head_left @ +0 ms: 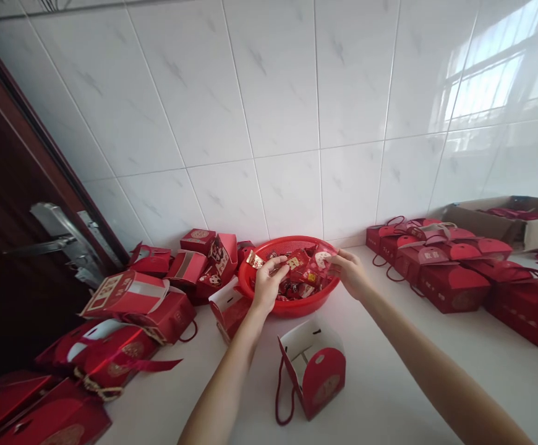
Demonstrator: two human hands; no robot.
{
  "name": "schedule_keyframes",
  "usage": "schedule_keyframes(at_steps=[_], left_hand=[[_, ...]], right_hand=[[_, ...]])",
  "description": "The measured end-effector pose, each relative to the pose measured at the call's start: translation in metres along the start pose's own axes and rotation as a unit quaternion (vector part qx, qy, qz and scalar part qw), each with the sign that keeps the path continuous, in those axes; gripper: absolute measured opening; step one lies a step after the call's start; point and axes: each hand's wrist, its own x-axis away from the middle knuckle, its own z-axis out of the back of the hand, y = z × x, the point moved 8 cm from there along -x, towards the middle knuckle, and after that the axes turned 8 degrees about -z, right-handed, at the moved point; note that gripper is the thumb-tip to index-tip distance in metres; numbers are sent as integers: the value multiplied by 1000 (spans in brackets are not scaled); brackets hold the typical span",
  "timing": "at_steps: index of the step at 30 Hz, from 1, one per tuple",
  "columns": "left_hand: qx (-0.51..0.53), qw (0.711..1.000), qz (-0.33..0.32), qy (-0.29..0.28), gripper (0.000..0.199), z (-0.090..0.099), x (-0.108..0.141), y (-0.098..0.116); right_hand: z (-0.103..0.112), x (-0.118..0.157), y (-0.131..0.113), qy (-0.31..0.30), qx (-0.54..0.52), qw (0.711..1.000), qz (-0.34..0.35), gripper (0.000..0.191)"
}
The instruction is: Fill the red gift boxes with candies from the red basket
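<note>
Near the back edge of the surface [375, 377], over the red basket [297, 309], the right hand [350, 272] pinches a red packet [321, 257]; the left hand [268, 284] is at the wrappers [295, 264], its grip unclear; an open box [327, 380] stands farther from that edge.

Touching a red-and-gold packet [294, 264] with the left hand [268, 283] and pinching a shiny red packet [323, 256] in the right hand [351, 269], above wrapped sweets [305, 289] in a red basket [299, 308]. Standing open on the white desk [375, 402], nearer than the basket: a red gift box [328, 380]. Piled loosely at left, red boxes [171, 315]; grouped at right, closed handled boxes [454, 288].
</note>
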Motion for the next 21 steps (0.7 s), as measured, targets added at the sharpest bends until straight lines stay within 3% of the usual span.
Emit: schedule_keyframes(at_steps=[7, 11, 16, 18, 21], left_hand=[[15, 997, -45, 69, 39, 17, -5, -1], [-2, 997, -51, 54, 37, 15, -5, -2], [-27, 999, -38, 10, 38, 5, -5, -5], [-48, 998, -24, -14, 40, 1, -6, -8], [-97, 994, -7, -46, 38, 2, -13, -11]], right_hand=[[-26, -37, 12, -23, 95, 995, 27, 18], [-42, -39, 20, -101, 116, 988, 4, 17], [-59, -28, 24, -227, 103, 968, -11, 32], [-57, -29, 25, -220, 89, 971, -13, 30], [-46, -36, 24, -158, 25, 987, -11, 29]])
